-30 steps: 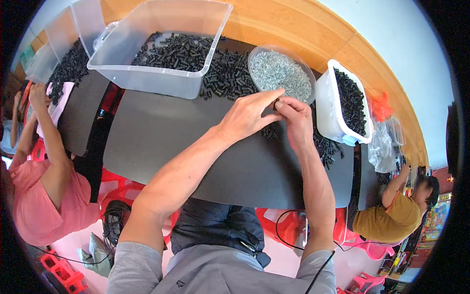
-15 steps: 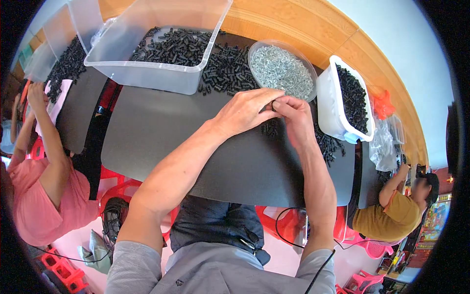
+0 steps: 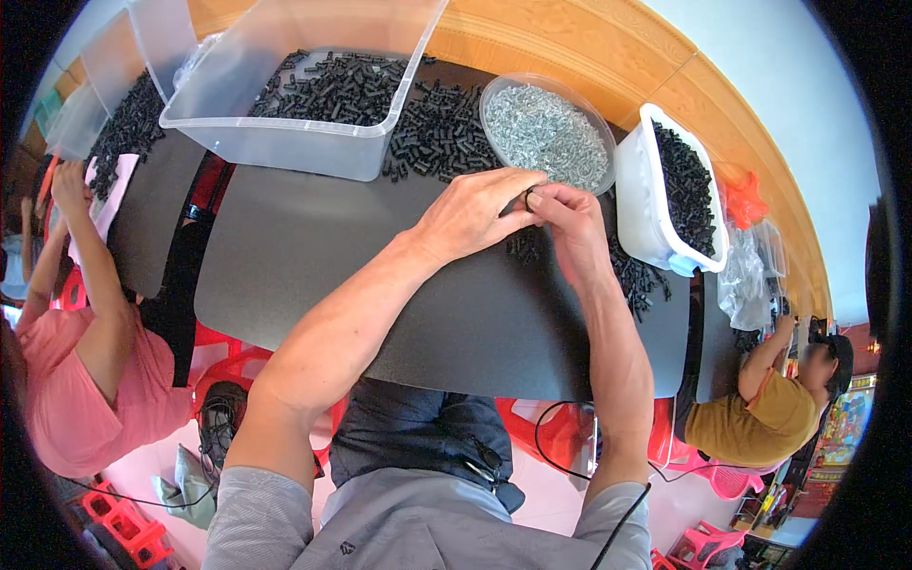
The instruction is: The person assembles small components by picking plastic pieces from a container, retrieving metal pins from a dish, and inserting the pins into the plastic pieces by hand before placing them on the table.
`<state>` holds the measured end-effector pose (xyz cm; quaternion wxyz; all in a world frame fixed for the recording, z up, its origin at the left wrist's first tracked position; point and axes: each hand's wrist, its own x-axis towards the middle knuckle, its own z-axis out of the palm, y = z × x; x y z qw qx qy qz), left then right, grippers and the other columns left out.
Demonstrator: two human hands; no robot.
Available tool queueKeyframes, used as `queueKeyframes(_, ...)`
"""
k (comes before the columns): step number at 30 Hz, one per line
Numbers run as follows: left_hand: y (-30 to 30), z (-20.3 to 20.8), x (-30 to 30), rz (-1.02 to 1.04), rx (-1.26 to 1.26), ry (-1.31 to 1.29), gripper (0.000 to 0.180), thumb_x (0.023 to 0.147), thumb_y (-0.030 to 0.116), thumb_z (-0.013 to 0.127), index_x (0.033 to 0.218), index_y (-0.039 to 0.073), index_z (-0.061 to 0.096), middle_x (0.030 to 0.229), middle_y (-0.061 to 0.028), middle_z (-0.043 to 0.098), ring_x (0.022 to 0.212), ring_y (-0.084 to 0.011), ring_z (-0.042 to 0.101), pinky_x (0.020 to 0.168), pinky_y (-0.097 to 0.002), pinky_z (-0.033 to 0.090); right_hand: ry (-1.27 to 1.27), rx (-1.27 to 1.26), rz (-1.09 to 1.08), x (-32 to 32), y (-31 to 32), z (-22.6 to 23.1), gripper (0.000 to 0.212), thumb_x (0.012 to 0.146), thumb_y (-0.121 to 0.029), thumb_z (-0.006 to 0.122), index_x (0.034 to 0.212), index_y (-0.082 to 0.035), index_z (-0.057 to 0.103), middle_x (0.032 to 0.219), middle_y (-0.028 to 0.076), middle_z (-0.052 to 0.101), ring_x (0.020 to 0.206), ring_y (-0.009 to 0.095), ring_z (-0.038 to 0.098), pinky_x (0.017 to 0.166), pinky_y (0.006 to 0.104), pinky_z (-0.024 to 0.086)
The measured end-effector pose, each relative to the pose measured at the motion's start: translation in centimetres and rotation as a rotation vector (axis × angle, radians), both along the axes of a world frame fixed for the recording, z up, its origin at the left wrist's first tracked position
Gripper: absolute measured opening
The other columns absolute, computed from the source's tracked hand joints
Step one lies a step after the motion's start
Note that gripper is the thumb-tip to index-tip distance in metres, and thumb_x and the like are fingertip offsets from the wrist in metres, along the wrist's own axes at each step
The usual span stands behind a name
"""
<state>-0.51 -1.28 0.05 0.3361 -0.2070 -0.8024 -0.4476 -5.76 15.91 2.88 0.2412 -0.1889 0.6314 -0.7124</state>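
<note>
My left hand (image 3: 473, 215) and my right hand (image 3: 574, 228) meet over the dark table (image 3: 294, 247), fingertips together. Pinched between them is a small black plastic piece (image 3: 529, 199), mostly covered by the fingers. Both hands are closed on it. Just beyond them stands a round clear tub (image 3: 610, 163) filled with small silver metal pieces (image 3: 543, 133), too fine to make out. A few loose black pieces (image 3: 522, 250) lie under my hands, and more black pieces (image 3: 640, 283) lie to the right of my right wrist.
A large clear bin (image 3: 285, 152) holding black pieces stands at the far left, a heap of black pieces (image 3: 437, 133) beside it. A white bin (image 3: 638, 204) of black pieces stands right. People in pink (image 3: 104, 389) and mustard (image 3: 750, 418) sit at either side.
My hands stay in nearly the same place. The fingers have shifted slightly, and a little more of the black piece shows between them.
</note>
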Motion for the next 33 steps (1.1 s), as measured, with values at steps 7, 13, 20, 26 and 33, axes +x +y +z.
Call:
queueKeyframes(7, -0.2, 0.3, 0.2, 0.040, -0.026, 0.032, 0.038, 0.079, 0.014, 0.080, 0.111, 0.002, 0.065, 0.092, -0.0137, 0.070, 0.080, -0.0285, 0.071, 0.070, -0.0368, 0.058, -0.051, -0.010, 0.042, -0.2, 0.2, -0.1, 0.023, 0.093, -0.023, 0.070, 0.096, -0.001, 0.074, 0.091, 0.005, 0.073, 0.083, 0.010, 0.062, 0.077, 0.0268, 0.044)
queueKeyframes(13, 0.1, 0.3, 0.7, 0.065, -0.013, 0.017, 0.034, 0.079, 0.014, 0.080, 0.106, 0.001, 0.062, 0.081, -0.0120, 0.067, 0.071, -0.0272, 0.069, 0.061, -0.0363, 0.056, -0.145, -0.153, 0.174, -0.3, 0.2, -0.7, 0.028, 0.099, -0.027, 0.062, 0.099, -0.002, 0.075, 0.093, 0.005, 0.074, 0.084, 0.010, 0.062, 0.077, 0.0268, 0.046)
queueKeyframes(20, 0.3, -0.1, 0.7, 0.113, -0.122, 0.060, 0.033, 0.079, 0.011, 0.078, 0.107, -0.001, 0.063, 0.080, -0.0126, 0.068, 0.071, -0.0272, 0.070, 0.062, -0.0361, 0.056, -0.134, -0.136, 0.156, -0.7, 0.5, -1.2, 0.029, 0.101, -0.024, 0.058, 0.094, -0.002, 0.074, 0.089, 0.005, 0.073, 0.079, 0.012, 0.062, 0.077, 0.0284, 0.047)
queueKeyframes(26, -0.1, 0.0, -0.2, 0.134, -0.089, 0.175, 0.023, 0.083, 0.015, 0.075, 0.092, 0.005, 0.056, 0.074, -0.0105, 0.064, 0.067, -0.0291, 0.067, 0.057, -0.0389, 0.055, -0.062, -0.079, 0.138, -0.8, -0.3, -0.7, 0.025, 0.099, -0.021, 0.061, 0.092, -0.001, 0.074, 0.085, 0.003, 0.070, 0.078, 0.012, 0.059, 0.075, 0.0277, 0.045)
queueKeyframes(33, 0.4, -0.9, 0.1, 0.187, -0.114, 0.195, 0.030, 0.081, 0.019, 0.076, 0.104, 0.006, 0.062, 0.086, -0.0108, 0.071, 0.077, -0.0273, 0.072, 0.067, -0.0381, 0.059, 0.058, 0.067, 0.037, 0.5, 0.1, 0.0, 0.022, 0.096, -0.015, 0.062, 0.093, 0.003, 0.073, 0.090, 0.003, 0.069, 0.082, 0.010, 0.058, 0.077, 0.0271, 0.044)
